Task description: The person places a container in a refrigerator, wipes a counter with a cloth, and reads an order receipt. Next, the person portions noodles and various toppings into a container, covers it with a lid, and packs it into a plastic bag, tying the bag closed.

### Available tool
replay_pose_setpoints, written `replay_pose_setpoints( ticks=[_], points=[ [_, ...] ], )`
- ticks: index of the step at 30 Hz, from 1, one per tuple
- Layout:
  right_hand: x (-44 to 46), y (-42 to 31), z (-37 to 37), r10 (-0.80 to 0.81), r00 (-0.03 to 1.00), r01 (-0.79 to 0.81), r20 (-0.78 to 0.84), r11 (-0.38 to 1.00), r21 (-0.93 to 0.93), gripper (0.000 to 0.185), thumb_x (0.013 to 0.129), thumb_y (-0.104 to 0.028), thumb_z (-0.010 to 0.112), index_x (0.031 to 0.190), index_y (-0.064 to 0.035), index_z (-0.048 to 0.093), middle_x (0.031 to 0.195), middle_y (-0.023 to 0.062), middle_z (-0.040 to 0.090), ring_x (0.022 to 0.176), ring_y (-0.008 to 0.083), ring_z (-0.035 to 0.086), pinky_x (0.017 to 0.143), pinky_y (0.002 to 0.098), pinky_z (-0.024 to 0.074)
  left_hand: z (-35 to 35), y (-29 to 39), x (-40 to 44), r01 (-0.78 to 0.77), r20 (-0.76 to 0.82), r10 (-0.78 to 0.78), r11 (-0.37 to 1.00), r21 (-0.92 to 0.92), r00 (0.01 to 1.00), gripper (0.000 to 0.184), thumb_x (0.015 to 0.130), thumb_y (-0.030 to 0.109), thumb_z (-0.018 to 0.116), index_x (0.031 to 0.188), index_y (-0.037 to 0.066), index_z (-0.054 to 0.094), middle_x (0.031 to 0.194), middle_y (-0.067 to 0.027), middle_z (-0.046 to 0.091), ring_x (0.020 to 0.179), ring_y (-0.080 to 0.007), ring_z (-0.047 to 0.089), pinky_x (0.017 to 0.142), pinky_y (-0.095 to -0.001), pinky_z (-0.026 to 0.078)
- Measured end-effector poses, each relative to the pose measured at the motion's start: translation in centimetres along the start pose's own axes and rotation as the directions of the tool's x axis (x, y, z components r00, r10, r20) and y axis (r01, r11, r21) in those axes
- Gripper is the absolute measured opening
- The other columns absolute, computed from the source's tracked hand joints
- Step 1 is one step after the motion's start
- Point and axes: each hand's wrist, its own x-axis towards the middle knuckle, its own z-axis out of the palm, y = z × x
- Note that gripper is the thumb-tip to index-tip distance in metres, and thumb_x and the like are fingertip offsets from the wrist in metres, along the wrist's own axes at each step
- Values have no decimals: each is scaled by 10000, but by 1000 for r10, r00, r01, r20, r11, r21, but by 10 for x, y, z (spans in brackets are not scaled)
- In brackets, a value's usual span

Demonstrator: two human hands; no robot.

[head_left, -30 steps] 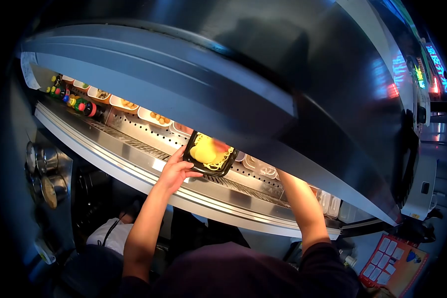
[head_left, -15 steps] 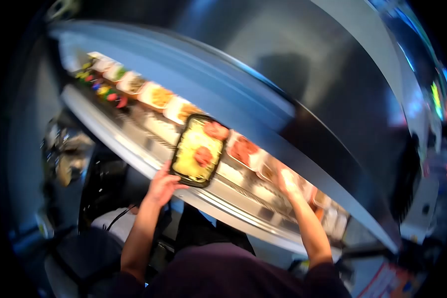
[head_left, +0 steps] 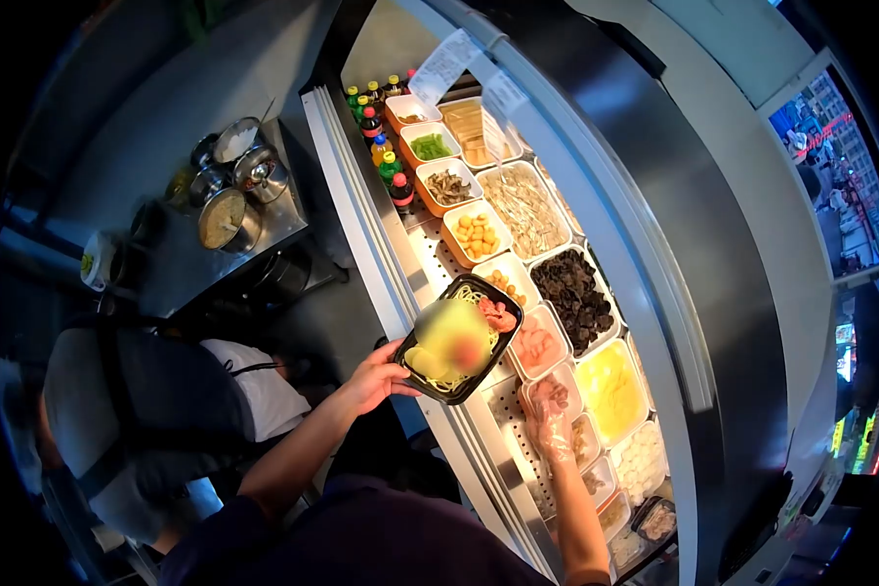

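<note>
Black food tray [head_left: 443,393] in the closed fingers of the left hand [head_left: 373,381], gripped at its near side above the white front rail [head_left: 369,254] of a lit display case [head_left: 386,54]; noodles and pink meat [head_left: 499,313] lie in it, the middle blurred; the right hand [head_left: 554,435], in a clear plastic glove, reaches to a tub [head_left: 569,379] of reddish meat [head_left: 550,393], its fingertips too indistinct to tell spread from pinching; a level tray, well supported underneath, would best guard a load borne from one side; drawn nearer the tub, it should shorten the carry and catch drips; light fingers and a straight lift would likely spare the neighboring pink slices [head_left: 535,345] and yellow food [head_left: 612,393]; bottles [head_left: 390,168] line the far end, pots [head_left: 230,220] the stand at left.
</note>
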Motion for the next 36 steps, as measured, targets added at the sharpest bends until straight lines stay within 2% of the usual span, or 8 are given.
replay_pose_setpoints(
  ticks=[2, 8, 12, 16, 18, 26, 34, 36],
  points=[
    [5, -14, -15, 220, 915, -227, 339, 974, -21, 438, 924, -236, 499, 1330, -82, 555, 1194, 267, 643, 1097, 446, 615, 1072, 531, 364, -13, 18, 14, 1, 11, -1, 1000, -22, 1000, 652, 891, -43, 494, 1514, 15, 309, 1278, -159, 611, 1031, -304, 699, 841, -435, 603],
    [68, -78, -38, 392, 823, -127, 411, 832, -539, 614, 868, -252, 632, 1422, -55, 458, 1014, 268, 691, 946, 411, 685, 776, 519, 545, -55, 88, 81, 29, 66, -24, 997, -66, 998, 654, 855, -54, 489, 1492, 14, 354, 1246, -146, 626, 1005, -288, 700, 790, -418, 627],
    [121, -94, -31, 642, 681, -420, 353, 737, -530, 449, 900, -410, 629, 1103, -9, 606, 1171, 263, 641, 927, 425, 678, 812, 510, 535, -75, 130, 115, -42, 43, 45, 997, -57, 998, 635, 856, -45, 496, 1480, 0, 387, 1231, -146, 637, 979, -251, 700, 765, -385, 638],
    [183, -110, -8, 525, 812, -451, 258, 843, -294, 293, 892, -334, 640, 845, -46, 664, 980, 204, 698, 864, 396, 678, 780, 499, 524, -78, 149, 130, -81, -13, 80, 995, -57, 997, 630, 848, -46, 494, 1469, 3, 404, 1232, -147, 634, 974, -247, 700, 756, -383, 640],
    [214, -106, 15, 236, 948, -158, 215, 931, -328, 256, 897, -310, 639, 905, -56, 667, 922, 199, 700, 859, 386, 677, 781, 499, 517, -77, 155, 132, -106, -29, 104, 992, -65, 994, 627, 847, -44, 497, 1466, 0, 406, 1235, -148, 632, 978, -251, 701, 753, -382, 640],
    [282, -161, 5, 419, 812, -325, 407, 903, -283, 366, 911, -420, 616, 1107, -120, 690, 980, 157, 705, 991, 322, 667, 851, 457, 496, -78, 151, 120, -158, -114, 144, 979, -128, 983, 625, 852, -34, 491, 1467, 7, 387, 1250, -152, 630, 997, -267, 702, 785, -410, 638],
    [399, -81, 47, 114, 989, -101, -96, 987, 128, 285, 885, -263, 694, 1010, -8, 715, 855, 166, 726, 695, 241, 689, 681, 360, 554, -95, 208, 149, -250, -184, 226, 961, -119, 957, 598, 870, -29, 481, 1459, 13, 388, 1266, -153, 619, 1046, -270, 683, 781, -410, 629],
    [470, -7, 85, 245, 948, -199, -203, 955, 221, 260, 883, -269, 684, 940, -17, 701, 815, 157, 714, 649, 209, 656, 620, 358, 519, -102, 238, 179, -308, -139, 297, 949, -66, 945, 589, 881, -30, 474, 1462, 10, 383, 1263, -154, 619, 1030, -272, 689, 784, -402, 630]
  ],
)
